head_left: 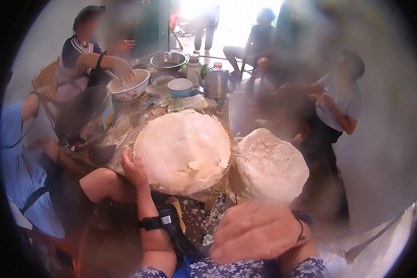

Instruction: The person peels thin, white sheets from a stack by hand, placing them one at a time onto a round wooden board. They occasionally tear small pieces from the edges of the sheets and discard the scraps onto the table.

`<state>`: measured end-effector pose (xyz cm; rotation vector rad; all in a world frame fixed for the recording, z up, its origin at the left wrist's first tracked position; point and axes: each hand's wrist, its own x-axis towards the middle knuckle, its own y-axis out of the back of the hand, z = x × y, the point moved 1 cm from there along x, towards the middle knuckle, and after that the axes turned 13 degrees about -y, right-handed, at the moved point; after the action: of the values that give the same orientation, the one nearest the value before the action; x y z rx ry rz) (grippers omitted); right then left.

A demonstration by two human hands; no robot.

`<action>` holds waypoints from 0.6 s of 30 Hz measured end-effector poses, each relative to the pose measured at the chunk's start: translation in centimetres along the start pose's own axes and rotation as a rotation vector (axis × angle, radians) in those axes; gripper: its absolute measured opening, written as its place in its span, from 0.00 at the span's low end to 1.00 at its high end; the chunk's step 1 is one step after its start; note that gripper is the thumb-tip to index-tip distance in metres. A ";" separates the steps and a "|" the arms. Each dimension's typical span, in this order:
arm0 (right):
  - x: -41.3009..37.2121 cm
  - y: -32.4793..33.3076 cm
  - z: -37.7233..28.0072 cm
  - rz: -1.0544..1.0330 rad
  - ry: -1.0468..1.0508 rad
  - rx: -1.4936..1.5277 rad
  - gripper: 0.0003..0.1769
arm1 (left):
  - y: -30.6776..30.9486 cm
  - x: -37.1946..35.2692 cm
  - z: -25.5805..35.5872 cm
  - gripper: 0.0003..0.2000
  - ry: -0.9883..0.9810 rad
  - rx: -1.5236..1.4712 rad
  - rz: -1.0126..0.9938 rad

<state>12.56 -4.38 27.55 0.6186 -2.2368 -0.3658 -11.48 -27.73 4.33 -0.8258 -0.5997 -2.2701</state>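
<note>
A stack of thin, pale round sheets (180,148) lies on a round woven tray (230,160), the top sheet torn and lifted near its lower right. My left hand (135,169) rests against the tray's left edge, fingers apart and holding nothing visible. Close to the camera, my right hand (255,230) hangs back-up over my lap; its fingertips are hidden beneath it. To the right of the tray sits a round, lumpy white dough mass (272,164).
Behind the tray are a blue bowl (180,87), a kettle (216,84), a thermos (193,70) and metal basins (168,60). A round dark griddle (84,116) stands at left. Several people sit around; one person's hand (124,70) is over a patterned bowl (129,88).
</note>
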 end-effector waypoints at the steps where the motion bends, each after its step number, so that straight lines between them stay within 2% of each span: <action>1: -0.6 1.0 0.3 0.033 -0.037 -0.087 0.10 | 0.0 0.1 0.1 0.19 -0.003 -0.018 0.017; 2: -1.4 2.1 0.6 0.068 -0.075 -0.172 0.07 | 0.1 0.1 0.4 0.19 -0.006 -0.032 0.033; 4: -3.9 4.7 1.5 0.225 -0.379 -0.278 0.05 | 0.1 0.0 1.5 0.18 -0.018 -0.062 0.066; 6: -7.3 7.6 5.1 0.558 -0.664 -0.109 0.05 | 0.4 -0.1 3.6 0.17 -0.080 -0.090 0.052; 7: -8.7 9.4 6.6 0.657 -0.688 -0.065 0.04 | 0.5 -0.3 5.0 0.17 -0.112 -0.105 0.045; 10: -14.0 14.5 10.6 0.924 -0.805 -0.083 0.06 | -0.1 -2.3 10.7 0.15 0.042 -0.485 -0.115; 12: -18.5 17.2 13.3 1.039 -0.952 -0.082 0.07 | -1.3 -5.0 14.5 0.14 0.013 -0.722 -0.261; 14: -22.3 19.1 15.2 1.123 -1.099 -0.133 0.07 | -3.1 -8.9 17.5 0.15 0.103 -0.939 -0.485; 16: -25.8 19.9 16.3 1.182 -1.252 -0.247 0.07 | -3.8 -12.4 20.3 0.17 0.161 -0.864 -0.817; 18: -28.4 20.5 16.8 1.244 -1.331 -0.252 0.08 | -5.4 -16.0 20.6 0.19 0.249 -0.896 -1.006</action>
<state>10.12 29.24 8.16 -1.5884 -3.0683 -0.4055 2.46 -5.10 6.66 -0.6462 0.2716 -3.5932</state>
